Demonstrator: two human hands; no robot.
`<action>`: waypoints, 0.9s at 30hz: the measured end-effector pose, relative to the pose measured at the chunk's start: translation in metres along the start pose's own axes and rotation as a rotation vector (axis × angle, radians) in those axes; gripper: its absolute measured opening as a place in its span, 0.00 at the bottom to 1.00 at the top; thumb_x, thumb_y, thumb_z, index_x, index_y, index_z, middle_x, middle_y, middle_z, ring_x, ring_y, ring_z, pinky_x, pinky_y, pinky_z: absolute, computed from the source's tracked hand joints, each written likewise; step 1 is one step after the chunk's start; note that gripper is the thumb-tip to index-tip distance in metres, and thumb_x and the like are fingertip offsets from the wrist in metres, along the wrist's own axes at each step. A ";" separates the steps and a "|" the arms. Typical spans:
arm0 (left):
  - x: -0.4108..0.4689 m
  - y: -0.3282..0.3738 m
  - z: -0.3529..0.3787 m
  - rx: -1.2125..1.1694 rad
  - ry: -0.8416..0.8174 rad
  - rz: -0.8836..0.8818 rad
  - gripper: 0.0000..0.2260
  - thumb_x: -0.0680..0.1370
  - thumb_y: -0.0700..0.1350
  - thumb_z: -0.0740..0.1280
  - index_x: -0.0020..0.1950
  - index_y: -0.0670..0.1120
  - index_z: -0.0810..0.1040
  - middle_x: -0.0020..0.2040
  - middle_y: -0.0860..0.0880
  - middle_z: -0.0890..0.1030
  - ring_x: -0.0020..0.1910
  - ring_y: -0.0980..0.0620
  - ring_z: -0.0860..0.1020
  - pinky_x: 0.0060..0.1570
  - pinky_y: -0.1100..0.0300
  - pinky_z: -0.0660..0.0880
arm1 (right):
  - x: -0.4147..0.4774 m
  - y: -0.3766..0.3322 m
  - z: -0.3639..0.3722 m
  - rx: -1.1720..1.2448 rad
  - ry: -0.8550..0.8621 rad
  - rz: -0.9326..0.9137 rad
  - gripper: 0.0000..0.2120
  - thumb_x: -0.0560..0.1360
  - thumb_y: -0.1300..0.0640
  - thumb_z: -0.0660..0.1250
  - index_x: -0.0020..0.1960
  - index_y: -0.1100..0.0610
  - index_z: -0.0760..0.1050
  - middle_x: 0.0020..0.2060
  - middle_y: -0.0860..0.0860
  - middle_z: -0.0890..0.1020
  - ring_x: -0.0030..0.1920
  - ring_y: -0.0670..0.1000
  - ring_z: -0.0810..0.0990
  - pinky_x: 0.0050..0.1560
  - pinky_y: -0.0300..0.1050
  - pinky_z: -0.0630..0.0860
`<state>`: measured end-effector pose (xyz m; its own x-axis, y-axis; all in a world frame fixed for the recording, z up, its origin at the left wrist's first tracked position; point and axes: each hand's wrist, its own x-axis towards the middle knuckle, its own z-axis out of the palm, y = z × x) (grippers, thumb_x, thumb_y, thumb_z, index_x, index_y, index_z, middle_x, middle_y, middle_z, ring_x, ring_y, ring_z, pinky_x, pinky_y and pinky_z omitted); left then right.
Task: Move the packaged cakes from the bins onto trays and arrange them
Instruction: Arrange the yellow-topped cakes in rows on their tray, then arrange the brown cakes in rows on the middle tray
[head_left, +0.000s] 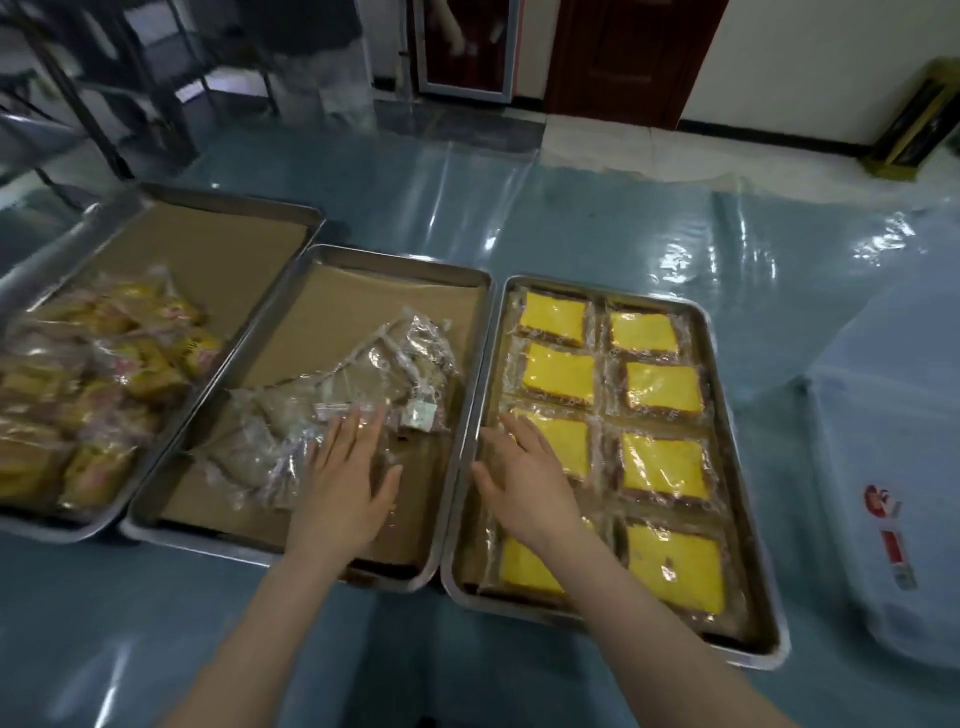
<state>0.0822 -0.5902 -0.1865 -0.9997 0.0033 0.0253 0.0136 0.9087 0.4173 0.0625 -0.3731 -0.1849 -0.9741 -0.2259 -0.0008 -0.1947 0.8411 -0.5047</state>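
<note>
Head: packaged cake (569, 452) beneath right fingers (519, 439)

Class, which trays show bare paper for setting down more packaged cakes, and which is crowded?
Free: the middle tray's far end, beyond the clear wrappers; the left tray's far half, behind the cake pile. Crowded: the right tray, filled by eight cakes.

At nine o'clock the picture's edge cuts off the shallow steel tray (218, 195), and its heap of yellow wrapped cakes (98, 384) smears into blur. At three o'clock the pale plastic bin (893, 467) runs out of view, its red sticker (891, 540) too small to read. The right hand (524, 473) hides part of a yellow square cake in clear film (566, 441). The left hand (345, 478) covers some clear crumpled wrappers (363, 364).
</note>
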 end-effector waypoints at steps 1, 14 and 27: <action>0.001 -0.019 -0.006 -0.009 -0.018 -0.029 0.29 0.79 0.57 0.58 0.76 0.58 0.47 0.76 0.53 0.46 0.75 0.52 0.44 0.73 0.48 0.46 | 0.004 -0.014 0.007 0.019 -0.003 0.000 0.22 0.79 0.47 0.61 0.71 0.52 0.67 0.72 0.51 0.65 0.74 0.53 0.57 0.72 0.47 0.55; 0.023 -0.138 -0.011 0.074 -0.328 0.081 0.31 0.77 0.65 0.45 0.68 0.60 0.25 0.72 0.58 0.29 0.70 0.53 0.27 0.70 0.46 0.32 | 0.032 -0.134 0.096 0.269 -0.002 0.369 0.26 0.69 0.48 0.74 0.62 0.50 0.68 0.54 0.47 0.79 0.54 0.49 0.77 0.52 0.43 0.74; 0.064 -0.137 -0.043 -0.446 -0.050 0.123 0.33 0.75 0.58 0.61 0.75 0.59 0.48 0.77 0.59 0.48 0.75 0.56 0.47 0.71 0.51 0.51 | 0.075 -0.167 0.066 0.439 0.178 0.295 0.21 0.72 0.60 0.70 0.47 0.36 0.66 0.43 0.37 0.76 0.47 0.36 0.76 0.41 0.27 0.72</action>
<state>0.0170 -0.7321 -0.2030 -0.9897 0.1298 0.0600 0.1292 0.6319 0.7642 0.0293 -0.5629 -0.1579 -0.9918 0.1068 -0.0703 0.1187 0.5641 -0.8171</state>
